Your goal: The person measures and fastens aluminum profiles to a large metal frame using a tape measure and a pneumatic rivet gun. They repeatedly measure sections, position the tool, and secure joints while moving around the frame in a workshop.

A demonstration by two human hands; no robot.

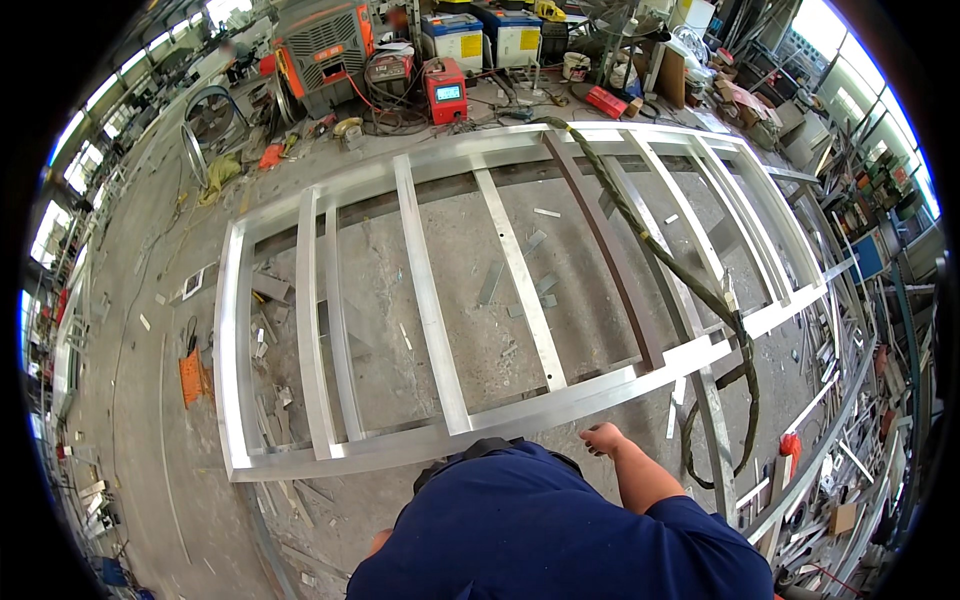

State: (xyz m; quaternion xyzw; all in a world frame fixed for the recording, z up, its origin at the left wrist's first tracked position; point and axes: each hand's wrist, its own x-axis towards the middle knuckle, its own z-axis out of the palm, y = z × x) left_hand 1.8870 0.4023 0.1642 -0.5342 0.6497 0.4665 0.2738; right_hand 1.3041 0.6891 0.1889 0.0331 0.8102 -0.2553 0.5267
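Note:
My right hand [602,439] is beside my body, just short of the near rail of a large silver metal frame [340,450]. Its fingers are curled in, and what they may hold is too small to make out. Of my left arm only a sliver of skin shows at my side; the hand is hidden. Several silver crossbars [430,290] span the frame, along with one dark brown bar [605,255]. A dark wrapped cable [655,245] drapes over the right part of the frame and loops down past its near rail.
Beyond the frame stand a red machine with a lit screen [446,92], a large orange-and-grey machine [325,55] and blue-and-white boxes [515,42]. A drum fan [210,115] is far left. Metal offcuts [820,470] pile up at right; scraps litter the concrete floor [140,400].

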